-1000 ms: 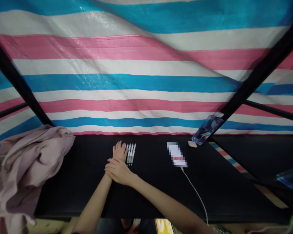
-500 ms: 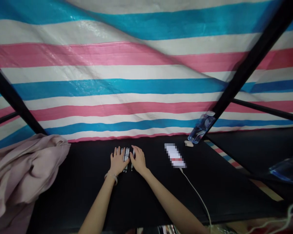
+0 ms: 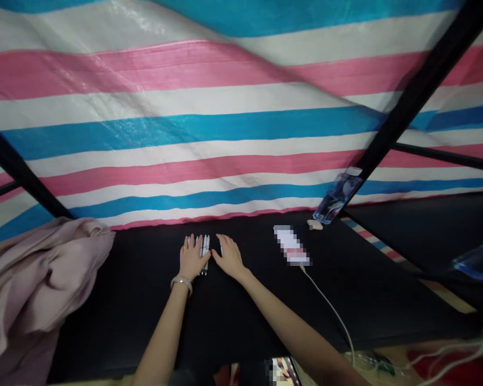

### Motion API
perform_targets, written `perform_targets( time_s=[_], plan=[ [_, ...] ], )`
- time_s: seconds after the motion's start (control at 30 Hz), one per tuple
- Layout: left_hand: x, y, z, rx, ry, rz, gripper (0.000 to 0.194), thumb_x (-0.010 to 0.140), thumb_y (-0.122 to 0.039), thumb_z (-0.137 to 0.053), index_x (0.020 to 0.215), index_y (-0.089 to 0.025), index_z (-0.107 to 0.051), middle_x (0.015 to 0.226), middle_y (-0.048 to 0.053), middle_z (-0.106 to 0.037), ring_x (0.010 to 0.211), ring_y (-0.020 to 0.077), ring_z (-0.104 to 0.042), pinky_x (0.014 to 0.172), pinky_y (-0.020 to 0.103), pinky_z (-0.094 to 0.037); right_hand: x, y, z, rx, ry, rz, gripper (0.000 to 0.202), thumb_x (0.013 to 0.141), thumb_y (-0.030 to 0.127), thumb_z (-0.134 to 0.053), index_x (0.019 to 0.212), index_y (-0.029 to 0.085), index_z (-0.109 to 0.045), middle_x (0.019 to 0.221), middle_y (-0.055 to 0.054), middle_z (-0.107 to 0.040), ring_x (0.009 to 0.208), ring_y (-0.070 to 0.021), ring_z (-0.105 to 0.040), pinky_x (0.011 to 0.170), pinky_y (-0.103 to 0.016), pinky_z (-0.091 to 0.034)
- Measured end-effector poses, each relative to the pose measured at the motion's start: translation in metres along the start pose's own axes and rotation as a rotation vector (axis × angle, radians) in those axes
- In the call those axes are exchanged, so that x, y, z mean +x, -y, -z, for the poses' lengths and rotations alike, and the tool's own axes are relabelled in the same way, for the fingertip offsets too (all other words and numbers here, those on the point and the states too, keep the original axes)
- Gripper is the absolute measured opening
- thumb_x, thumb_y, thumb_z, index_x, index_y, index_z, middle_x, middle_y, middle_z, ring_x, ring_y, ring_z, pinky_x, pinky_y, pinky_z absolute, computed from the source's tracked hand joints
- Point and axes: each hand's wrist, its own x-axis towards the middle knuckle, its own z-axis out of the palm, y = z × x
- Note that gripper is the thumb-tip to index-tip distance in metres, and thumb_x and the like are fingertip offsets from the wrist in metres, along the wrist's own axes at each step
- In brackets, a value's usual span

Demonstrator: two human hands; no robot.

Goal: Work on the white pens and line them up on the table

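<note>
Several slim white pens (image 3: 206, 253) lie side by side on the black tabletop (image 3: 233, 327), with dark tips toward me. My left hand (image 3: 191, 261) rests flat across them, fingers spread, hiding part of the row. It wears a pale bracelet (image 3: 182, 282) on its wrist. Just to the right, my right hand (image 3: 228, 257) lies palm down with the thumb held out toward the pens. A bit of something whitish shows between its thumb and index finger, mostly hidden. Both hands are open.
A phone (image 3: 292, 246) on a white cable (image 3: 330, 316) lies to the right. Behind it are a small pale object (image 3: 315, 225) and a tilted clear bottle (image 3: 338, 197). Pinkish cloth (image 3: 76, 268) is heaped at left. Black poles (image 3: 410, 107) and a striped sheet (image 3: 209, 128) stand behind.
My right hand has shifted slightly away from the row, and the gap between it and the pens is wider. The pen seen under it earlier is now mostly hidden. The view has tilted slightly.
</note>
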Motion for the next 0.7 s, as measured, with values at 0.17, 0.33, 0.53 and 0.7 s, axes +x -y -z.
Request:
perform_targets(
  time_s=[0.17,0.33,0.53,0.7],
  plan=[
    [0.0011,-0.0027,0.0033,0.0,0.005,0.003,0.062,0.082,-0.049,-0.042,0.136,-0.021,-0.033,0.143,0.015,-0.03,0.132,0.0328,-0.022,0.1,0.044,-0.029,0.0001,0.0004,0.0045,0.053,0.012,0.03,0.048,0.079,0.026,-0.048,0.125,0.015,-0.042,0.121,-0.014,-0.049,0.113,-0.0246,-0.045,0.094,-0.042,-0.038],
    [0.002,-0.0037,0.0032,-0.019,0.011,0.017,0.062,0.082,-0.048,-0.042,0.136,-0.02,-0.033,0.143,0.015,-0.03,0.132,0.0326,-0.022,0.101,0.044,-0.027,-0.0005,-0.0036,0.0064,0.166,0.008,0.009,0.047,0.079,0.024,-0.047,0.125,0.015,-0.041,0.121,-0.013,-0.047,0.111,-0.0222,-0.047,0.095,-0.038,-0.04],
    [0.001,-0.0053,0.0046,-0.027,0.003,0.018,0.062,0.081,-0.049,-0.042,0.136,-0.021,-0.034,0.143,0.015,-0.03,0.133,0.0319,-0.021,0.102,0.044,-0.025,0.0,-0.0036,0.0057,0.202,0.017,0.043,0.046,0.078,0.021,-0.046,0.123,0.012,-0.043,0.119,-0.014,-0.047,0.11,-0.0224,-0.048,0.096,-0.037,-0.04],
    [0.0022,-0.0066,0.0064,-0.025,-0.002,0.018,0.062,0.081,-0.048,-0.043,0.135,-0.019,-0.035,0.142,0.017,-0.031,0.133,0.033,-0.021,0.102,0.048,-0.022,0.0017,-0.0035,0.004,0.277,0.056,0.092,0.047,0.077,0.014,-0.042,0.124,0.014,-0.042,0.119,-0.011,-0.047,0.107,-0.0187,-0.05,0.095,-0.034,-0.041]
  ],
)
